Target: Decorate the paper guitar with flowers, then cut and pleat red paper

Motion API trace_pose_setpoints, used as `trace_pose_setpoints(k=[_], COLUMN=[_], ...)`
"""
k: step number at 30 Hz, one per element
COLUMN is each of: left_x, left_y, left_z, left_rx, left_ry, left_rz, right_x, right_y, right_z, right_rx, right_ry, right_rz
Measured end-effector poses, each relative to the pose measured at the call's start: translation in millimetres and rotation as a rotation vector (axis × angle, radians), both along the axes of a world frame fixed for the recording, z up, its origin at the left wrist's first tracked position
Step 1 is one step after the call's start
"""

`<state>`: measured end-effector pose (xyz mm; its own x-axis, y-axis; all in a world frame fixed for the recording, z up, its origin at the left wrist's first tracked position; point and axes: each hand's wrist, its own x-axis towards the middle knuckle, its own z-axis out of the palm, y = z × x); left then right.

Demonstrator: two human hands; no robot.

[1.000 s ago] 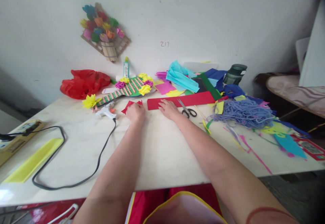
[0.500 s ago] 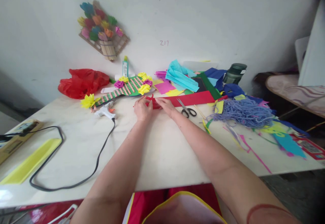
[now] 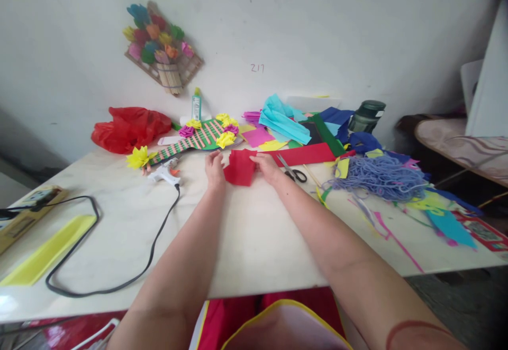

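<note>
Between my two hands is a stack of red paper pieces [image 3: 240,168], roughly square, with an uneven upper edge. My right hand [image 3: 267,167] pinches its right edge. At the left edge, my left hand [image 3: 215,170] has its fingers bent against the paper; the exact grip is partly hidden. A long red paper strip [image 3: 305,154] lies behind and to the right. Next to my right hand, scissors [image 3: 293,172] with black handles rest with their blades over the strip.
A white glue gun [image 3: 164,174] lies left, its black cord [image 3: 153,249] looping to a power strip [image 3: 34,210]. Behind stands a green guitar-shaped craft [image 3: 198,139] with paper flowers. Blue-purple yarn [image 3: 377,176] and paper scraps crowd the right; a dark jar [image 3: 366,116] stands behind.
The red paper between my hands has turned from a low, edge-on position to show its broad face. My left hand has shifted slightly left; the scissors and strip lie as before.
</note>
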<state>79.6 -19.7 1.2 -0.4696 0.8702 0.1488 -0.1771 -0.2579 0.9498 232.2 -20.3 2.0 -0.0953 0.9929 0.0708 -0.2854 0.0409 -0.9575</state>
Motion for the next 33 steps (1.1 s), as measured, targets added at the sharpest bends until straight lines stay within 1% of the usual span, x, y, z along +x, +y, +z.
trace_pose_setpoints(k=[2, 4, 7, 10, 13, 14, 15, 17, 21, 23, 25, 27, 30, 33], left_x=[-6, -8, -8, -5, -4, -4, -4, -4, -4, -3, -2, 1, 4, 4], left_y=[2, 1, -6, -14, -20, -21, -22, -21, -16, -13, -11, -9, -7, -5], left_z=[2.7, 5.3, 8.4, 10.9, 12.0, 12.0, 11.8, 11.3, 9.9, 8.1, 5.1, 1.8, -2.1, -3.2], left_rx=[-0.08, -0.089, -0.039, -0.02, -0.062, -0.084, -0.101, -0.102, -0.022, -0.014, -0.023, -0.03, -0.034, -0.051], left_ry=[-0.177, -0.227, -0.134, -0.01, 0.081, 0.108, 0.127, 0.123, 0.036, 0.0, -0.022, -0.021, 0.001, -0.004], left_rz=[-0.13, -0.234, -0.324, -0.41, -0.607, -0.651, -0.663, -0.601, -0.315, -0.206, -0.139, -0.105, -0.125, -0.177], right_x=[4, 7, 9, 11, 13, 13, 13, 13, 12, 13, 12, 9, 5, 5], right_y=[2, 2, 2, -1, -5, -6, -7, -7, -2, 0, 2, 4, 7, 8], right_z=[-1.4, -2.7, -3.1, -0.3, 4.7, 6.1, 7.1, 7.6, 4.3, 2.4, 0.3, -2.5, -6.8, -8.7], right_rx=[0.025, 0.036, 0.037, 0.026, 0.032, 0.034, 0.033, 0.029, -0.01, -0.05, -0.07, -0.046, 0.028, 0.082], right_ry=[0.024, 0.047, 0.08, 0.054, -0.004, -0.019, -0.024, 0.013, 0.151, 0.132, 0.072, 0.019, -0.048, -0.122], right_rz=[0.019, 0.022, 0.022, 0.05, 0.07, 0.081, 0.097, 0.129, 0.148, 0.149, 0.117, 0.024, -0.135, -0.187])
